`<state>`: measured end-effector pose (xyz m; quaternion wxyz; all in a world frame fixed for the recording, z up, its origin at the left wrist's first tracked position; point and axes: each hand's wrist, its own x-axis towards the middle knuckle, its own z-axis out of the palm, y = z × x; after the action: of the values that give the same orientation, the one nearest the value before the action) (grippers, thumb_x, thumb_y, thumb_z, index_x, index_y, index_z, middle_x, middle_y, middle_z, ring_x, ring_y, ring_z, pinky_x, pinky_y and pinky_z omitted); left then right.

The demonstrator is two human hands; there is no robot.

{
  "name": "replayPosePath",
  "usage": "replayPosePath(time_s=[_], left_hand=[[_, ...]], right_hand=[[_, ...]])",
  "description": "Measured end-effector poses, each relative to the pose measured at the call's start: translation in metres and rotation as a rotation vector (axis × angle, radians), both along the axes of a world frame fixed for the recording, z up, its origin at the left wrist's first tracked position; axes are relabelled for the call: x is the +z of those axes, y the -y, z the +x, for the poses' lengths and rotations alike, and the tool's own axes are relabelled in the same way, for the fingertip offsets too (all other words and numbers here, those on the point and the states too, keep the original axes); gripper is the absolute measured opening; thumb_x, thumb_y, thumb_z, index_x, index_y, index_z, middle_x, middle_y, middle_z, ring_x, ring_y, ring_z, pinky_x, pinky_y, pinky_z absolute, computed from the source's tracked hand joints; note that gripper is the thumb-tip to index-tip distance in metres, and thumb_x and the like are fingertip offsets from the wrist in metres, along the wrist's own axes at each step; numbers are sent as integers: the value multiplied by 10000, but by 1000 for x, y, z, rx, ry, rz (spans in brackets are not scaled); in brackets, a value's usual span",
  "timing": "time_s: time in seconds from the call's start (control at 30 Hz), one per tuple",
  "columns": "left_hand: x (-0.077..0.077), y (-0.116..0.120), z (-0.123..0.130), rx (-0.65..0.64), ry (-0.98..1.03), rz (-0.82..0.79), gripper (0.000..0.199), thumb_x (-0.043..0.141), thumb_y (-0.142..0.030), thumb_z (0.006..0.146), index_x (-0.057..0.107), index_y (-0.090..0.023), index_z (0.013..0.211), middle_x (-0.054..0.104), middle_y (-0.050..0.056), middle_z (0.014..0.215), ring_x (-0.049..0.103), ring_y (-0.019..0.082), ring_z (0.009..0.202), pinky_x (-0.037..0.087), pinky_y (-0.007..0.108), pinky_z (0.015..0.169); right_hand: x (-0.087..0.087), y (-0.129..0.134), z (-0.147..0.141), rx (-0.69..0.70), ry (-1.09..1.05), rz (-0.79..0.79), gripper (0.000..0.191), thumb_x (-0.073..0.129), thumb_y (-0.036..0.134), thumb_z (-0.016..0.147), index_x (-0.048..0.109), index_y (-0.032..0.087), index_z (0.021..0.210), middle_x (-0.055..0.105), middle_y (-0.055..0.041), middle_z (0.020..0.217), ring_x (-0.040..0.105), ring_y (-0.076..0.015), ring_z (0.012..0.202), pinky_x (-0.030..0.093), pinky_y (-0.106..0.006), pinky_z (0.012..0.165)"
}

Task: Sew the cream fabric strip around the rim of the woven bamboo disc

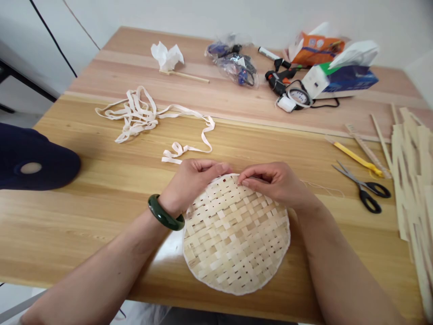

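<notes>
A round woven bamboo panel (237, 239), edged with white tape, tilts up at the near side of the table. My left hand (198, 178), below a dark green bangle (165, 213) on the wrist, grips its upper rim between thumb and fingers. Just to the right, my right hand (270, 180) is closed in a pinch at the same rim. What its fingertips hold is too small to make out. A thin thread (324, 187) trails over the table to the right of that hand.
Black-handled scissors (367, 187), a yellow craft knife (355, 155) and bamboo strips (411, 180) lie right. White tape (138, 113) is heaped left of centre, near a dark blue object (43, 155). Behind are a glue gun (279, 81), bagged items (233, 61) and tissue packs (348, 79).
</notes>
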<state>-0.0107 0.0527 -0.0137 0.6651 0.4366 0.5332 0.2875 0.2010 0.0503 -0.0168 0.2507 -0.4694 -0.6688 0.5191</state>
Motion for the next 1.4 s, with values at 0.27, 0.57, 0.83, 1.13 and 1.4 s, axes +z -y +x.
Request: replayPosePath(time_s=[0.27, 0.57, 0.83, 1.13, 1.4], left_hand=[[-2, 0, -3, -25, -38, -93, 269, 788, -392, 724, 772, -142, 821, 748, 55, 764, 630, 125, 625, 479, 227, 573], [2, -1, -2, -36, -109, -130, 238, 798, -349, 720, 779, -137, 825, 743, 43, 749, 610, 107, 611, 475, 215, 566], [0, 0, -1, -31, -86, -153, 209, 794, -340, 730, 766, -140, 782, 713, 19, 691, 586, 89, 579, 452, 196, 543], [3, 2, 1, -31, -102, -54, 195, 779, -347, 730, 749, -156, 757, 701, 9, 669, 562, 95, 534, 431, 199, 492], [7, 6, 4, -51, -36, -43, 191, 783, -348, 729, 752, -161, 752, 711, 6, 672, 580, 93, 545, 444, 193, 510]], right_hand=[[-1, 1, -3, 0, -2, -15, 165, 652, 330, 835, 750, 197, 842, 734, -17, 836, 665, -153, 762, 505, -260, 666], [-3, 1, -3, 14, 15, 4, 160, 648, 321, 842, 751, 198, 844, 741, -13, 845, 677, -157, 790, 511, -265, 696], [-4, 1, -3, 3, -1, -10, 170, 660, 339, 839, 756, 199, 854, 748, -21, 881, 683, -163, 825, 522, -268, 727], [-10, -4, 3, -182, -277, -8, 94, 694, 307, 838, 725, 218, 832, 708, -22, 895, 658, -155, 862, 533, -291, 770], [-11, -6, 11, -193, -295, -305, 182, 711, 335, 820, 708, 210, 952, 737, -29, 924, 682, -137, 787, 539, -243, 681]])
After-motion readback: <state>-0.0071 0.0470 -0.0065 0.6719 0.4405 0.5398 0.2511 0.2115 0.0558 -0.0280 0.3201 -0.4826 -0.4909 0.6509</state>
